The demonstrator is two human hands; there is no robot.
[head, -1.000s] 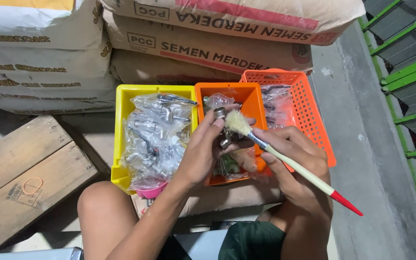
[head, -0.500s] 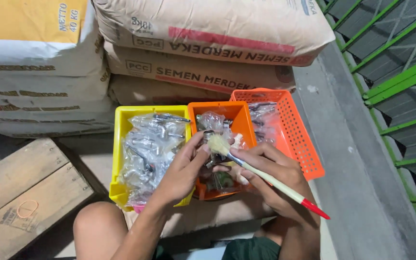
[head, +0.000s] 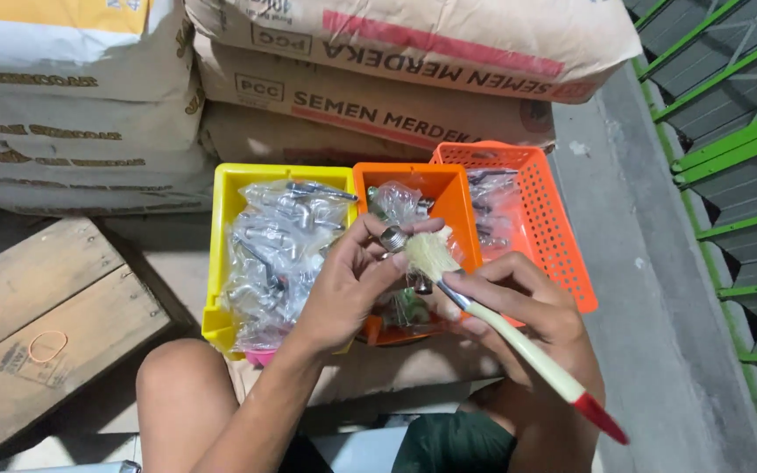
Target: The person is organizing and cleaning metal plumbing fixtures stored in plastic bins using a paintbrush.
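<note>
1. Comparing with half a second ago, the left hand has lifted the small metal fitting slightly; its fingers pinch it at frame centre, while the right hand grips the paintbrush, bristles touching it.
2. Concrete floor, green railing at right.
3. Stacked tan cement sacks fill the top; yellow bin, orange bin, orange mesh basket hold clear bagged parts.
</note>
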